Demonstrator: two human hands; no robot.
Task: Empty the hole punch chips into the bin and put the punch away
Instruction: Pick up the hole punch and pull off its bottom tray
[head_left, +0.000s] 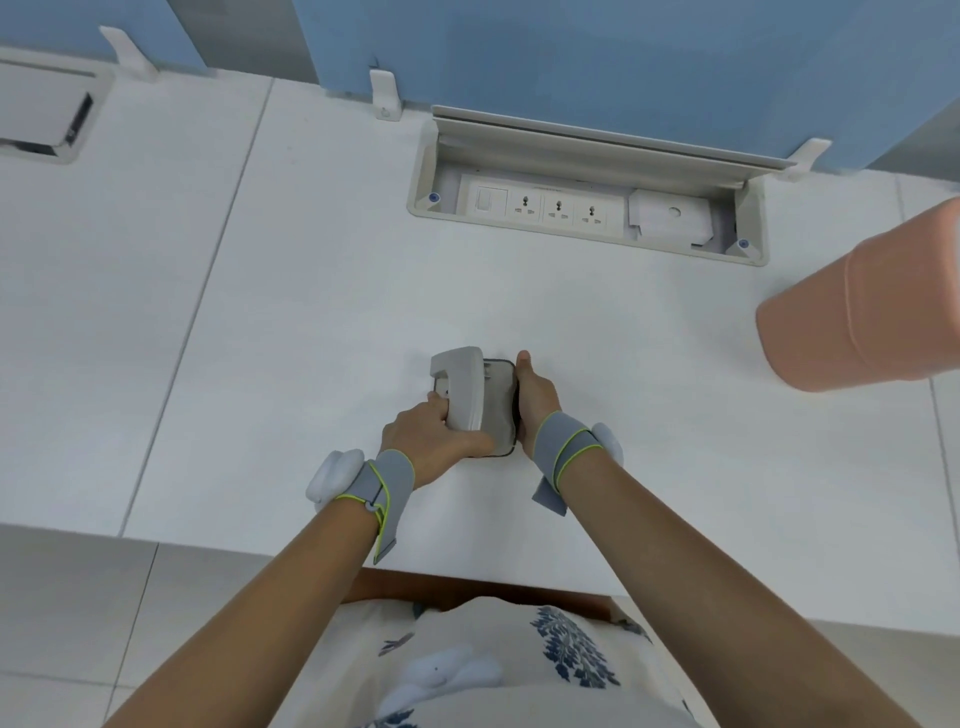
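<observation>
Both hands are on the hole punch at the centre of the frame, sitting on the white desk just ahead of the person. The left hand is wrapped around the near end of the lever, fingers curled closed on it. The right hand is pressed flat against the right edge of the base, thumb stretched along the far side, gripping that edge.

That punch looks rigid, I'd say metal and plastic, with some weight, so nothing will flex. The smooth lever could be slippery, and it's hinged, so lifting by it alone seems unwise. Better to hold the base from both sides, as the right hand does. The chip tray underneath is probably a soft snap-on cover; peel it carelessly and paper dots scatter.

It's pale grey, with a broad curved lever over a squarish base rimmed in dark trim.

The peach-coloured bin stands at the right edge, well apart from the punch.
</observation>
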